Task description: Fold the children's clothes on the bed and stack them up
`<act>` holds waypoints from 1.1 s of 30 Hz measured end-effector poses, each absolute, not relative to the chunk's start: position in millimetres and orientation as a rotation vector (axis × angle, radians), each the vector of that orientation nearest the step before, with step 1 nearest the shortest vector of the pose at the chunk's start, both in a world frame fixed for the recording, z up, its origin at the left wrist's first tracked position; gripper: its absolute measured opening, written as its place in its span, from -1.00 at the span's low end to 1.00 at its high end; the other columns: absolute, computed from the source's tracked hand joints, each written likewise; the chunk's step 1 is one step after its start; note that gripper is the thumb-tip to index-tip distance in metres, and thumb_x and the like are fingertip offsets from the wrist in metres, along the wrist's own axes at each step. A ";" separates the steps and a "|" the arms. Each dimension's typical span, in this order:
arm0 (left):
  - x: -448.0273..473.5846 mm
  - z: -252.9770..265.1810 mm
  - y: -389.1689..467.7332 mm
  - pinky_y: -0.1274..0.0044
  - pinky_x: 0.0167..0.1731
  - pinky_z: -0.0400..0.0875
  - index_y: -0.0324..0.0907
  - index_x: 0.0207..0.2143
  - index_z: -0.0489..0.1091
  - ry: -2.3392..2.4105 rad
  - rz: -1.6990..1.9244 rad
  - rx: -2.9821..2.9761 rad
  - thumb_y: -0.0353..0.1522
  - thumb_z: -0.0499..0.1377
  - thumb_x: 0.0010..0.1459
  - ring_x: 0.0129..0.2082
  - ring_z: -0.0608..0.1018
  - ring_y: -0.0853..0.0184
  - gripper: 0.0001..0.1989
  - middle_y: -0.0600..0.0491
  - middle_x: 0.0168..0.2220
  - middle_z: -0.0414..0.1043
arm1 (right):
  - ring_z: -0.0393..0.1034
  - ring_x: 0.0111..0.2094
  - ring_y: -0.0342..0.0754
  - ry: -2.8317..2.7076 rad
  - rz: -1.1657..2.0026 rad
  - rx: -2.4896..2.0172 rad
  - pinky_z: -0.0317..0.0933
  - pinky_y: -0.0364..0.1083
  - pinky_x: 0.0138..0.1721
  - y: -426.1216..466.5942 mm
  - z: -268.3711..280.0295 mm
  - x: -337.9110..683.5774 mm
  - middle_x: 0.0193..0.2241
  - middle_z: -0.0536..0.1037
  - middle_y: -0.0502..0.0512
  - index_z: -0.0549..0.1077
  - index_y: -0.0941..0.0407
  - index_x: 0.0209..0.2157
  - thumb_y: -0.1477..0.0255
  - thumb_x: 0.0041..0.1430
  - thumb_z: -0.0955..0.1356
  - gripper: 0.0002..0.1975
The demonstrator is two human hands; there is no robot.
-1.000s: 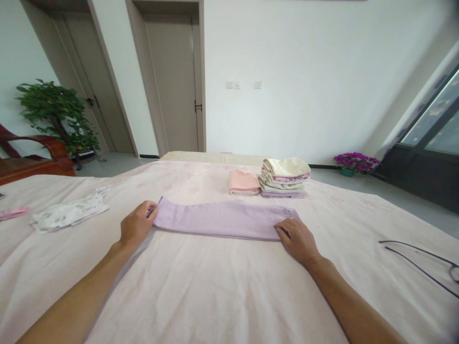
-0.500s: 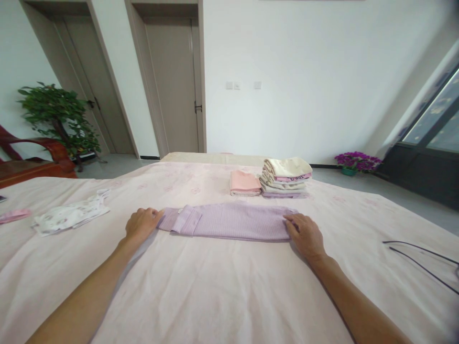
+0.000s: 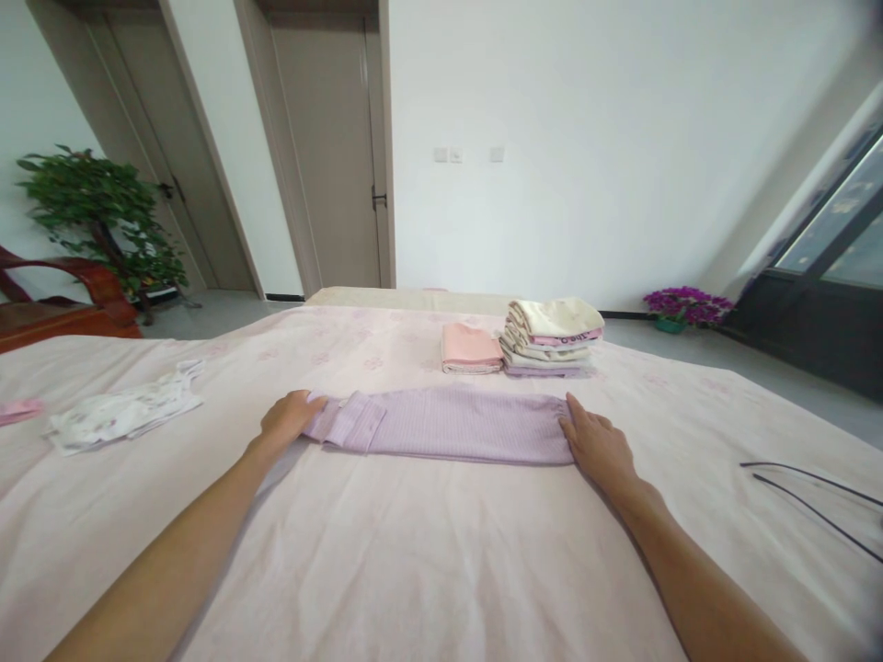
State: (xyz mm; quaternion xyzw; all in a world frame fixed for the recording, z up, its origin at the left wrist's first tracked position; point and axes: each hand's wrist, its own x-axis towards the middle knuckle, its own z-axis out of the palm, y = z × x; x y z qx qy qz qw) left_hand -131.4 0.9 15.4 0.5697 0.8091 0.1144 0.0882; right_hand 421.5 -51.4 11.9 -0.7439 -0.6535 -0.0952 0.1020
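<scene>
A light purple ribbed garment (image 3: 455,428), folded into a long flat strip, lies crosswise on the bed in front of me. Near its left end a narrow part is folded over. My left hand (image 3: 291,418) is closed on that end, thumb on top of the fabric and other fingers partly hidden. At the opposite end, my right hand (image 3: 602,446) rests against the edge, index finger stretched out and thumb apart from it, touching the fabric. Just beyond the garment sit a folded pink cloth (image 3: 471,348) and a stack of folded clothes (image 3: 552,340).
A white patterned garment (image 3: 124,412) lies at left beside a pink item (image 3: 19,411). Dark thin glasses-like arms (image 3: 814,473) lie at right on the pink bedspread (image 3: 441,561). Beyond are a wooden chair (image 3: 89,294), a leafy plant (image 3: 103,211) and purple flowers (image 3: 686,305).
My right hand has slid slightly right to the garment's end, and its index finger has straightened away from the thumb. My left hand has shifted a little right. The view has tilted slightly.
</scene>
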 end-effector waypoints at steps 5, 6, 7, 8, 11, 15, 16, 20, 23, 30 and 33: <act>-150.9 18.7 -13.0 0.34 -0.28 0.37 -0.09 -0.19 0.44 2.555 0.200 1.771 0.05 -0.22 0.23 -0.13 0.55 -0.02 -0.42 -0.17 -0.13 0.54 | 0.36 0.05 0.19 -1.963 -0.268 -2.173 0.21 0.10 -0.05 -51.0 9.3 425.1 0.08 0.47 0.22 0.01 0.04 0.33 0.24 0.40 0.05 -0.47; -157.1 18.3 -15.4 0.33 -0.28 0.37 -0.09 -0.19 0.43 2.576 0.179 1.781 0.05 -0.23 0.23 -0.14 0.55 -0.02 -0.41 -0.18 -0.15 0.54 | 0.36 0.05 0.19 -1.964 -0.274 -2.174 0.21 0.10 -0.06 -50.7 8.4 425.0 0.07 0.47 0.22 0.03 0.04 0.33 0.24 0.40 0.05 -0.47; -163.8 17.5 -17.3 0.33 -0.28 0.37 -0.09 -0.18 0.43 2.595 0.162 1.785 0.06 -0.25 0.23 -0.15 0.55 -0.02 -0.40 -0.18 -0.16 0.54 | 0.37 0.04 0.19 -1.966 -0.277 -2.177 0.22 0.10 -0.06 -50.4 7.9 424.6 0.07 0.47 0.23 0.04 0.05 0.33 0.25 0.39 0.05 -0.48; -170.8 16.6 -18.7 0.32 -0.28 0.36 -0.10 -0.16 0.42 2.611 0.150 1.786 0.06 -0.26 0.23 -0.16 0.55 -0.03 -0.39 -0.19 -0.17 0.54 | 0.38 0.03 0.18 -1.969 -0.280 -2.179 0.22 0.10 -0.06 -50.3 7.8 423.9 0.07 0.48 0.24 0.06 0.06 0.32 0.26 0.39 0.06 -0.48; -191.6 13.9 -19.9 0.31 -0.29 0.36 -0.10 -0.13 0.41 2.655 0.127 1.775 0.07 -0.27 0.24 -0.16 0.55 -0.04 -0.38 -0.21 -0.17 0.53 | 0.40 0.01 0.17 -1.985 -0.283 -2.170 0.24 0.08 -0.07 -50.5 9.8 421.4 0.06 0.49 0.25 0.08 0.08 0.31 0.28 0.39 0.07 -0.49; -208.8 14.0 -18.9 0.30 -0.27 0.36 -0.10 -0.10 0.40 2.716 0.098 1.746 0.05 -0.26 0.25 -0.16 0.55 -0.03 -0.39 -0.22 -0.17 0.53 | 0.42 0.00 0.14 -2.000 -0.293 -2.155 0.25 0.06 -0.06 -50.4 12.2 419.2 0.04 0.50 0.24 0.10 0.08 0.30 0.31 0.38 0.09 -0.50; -209.7 14.6 -18.6 0.30 -0.27 0.36 -0.10 -0.09 0.40 2.721 0.099 1.749 0.05 -0.26 0.25 -0.16 0.55 -0.03 -0.39 -0.22 -0.17 0.53 | 0.42 0.00 0.14 -1.996 -0.297 -2.159 0.25 0.06 -0.06 -50.1 12.3 418.7 0.04 0.50 0.24 0.10 0.08 0.30 0.31 0.38 0.09 -0.50; -201.8 16.2 -15.7 0.31 -0.29 0.35 -0.10 -0.11 0.41 2.686 0.129 1.749 0.06 -0.23 0.24 -0.16 0.55 -0.05 -0.40 -0.22 -0.17 0.53 | 0.41 0.01 0.15 -1.973 -0.290 -2.184 0.25 0.06 -0.05 -48.4 10.9 416.3 0.05 0.50 0.24 0.11 0.10 0.29 0.32 0.37 0.10 -0.50; -190.9 15.0 -12.3 0.33 -0.29 0.36 -0.11 -0.12 0.41 2.647 0.133 1.762 0.05 -0.20 0.24 -0.16 0.56 -0.03 -0.43 -0.20 -0.18 0.54 | 0.41 0.00 0.15 -1.956 -0.281 -2.187 0.26 0.07 -0.06 -48.2 9.8 414.8 0.06 0.48 0.26 0.11 0.12 0.30 0.33 0.37 0.09 -0.49; -177.2 13.7 -18.1 0.22 -0.13 0.32 -0.21 0.12 0.30 2.718 0.314 1.969 -0.05 -0.09 0.24 -0.08 0.51 -0.06 -0.43 -0.26 -0.03 0.46 | 0.41 -0.02 0.17 -1.930 -0.259 -2.177 0.25 0.08 -0.05 -50.1 12.0 414.0 0.03 0.50 0.25 0.14 0.11 0.29 0.29 0.38 0.07 -0.49; -168.5 12.8 -26.0 0.18 0.03 0.24 -0.23 0.18 0.25 2.604 0.552 2.314 -0.12 -0.04 0.25 0.05 0.42 -0.05 -0.45 -0.26 0.06 0.38 | 0.40 0.01 0.18 -1.923 -0.242 -2.168 0.25 0.09 -0.05 -49.8 11.4 415.0 0.05 0.49 0.23 0.14 0.10 0.29 0.29 0.38 0.06 -0.49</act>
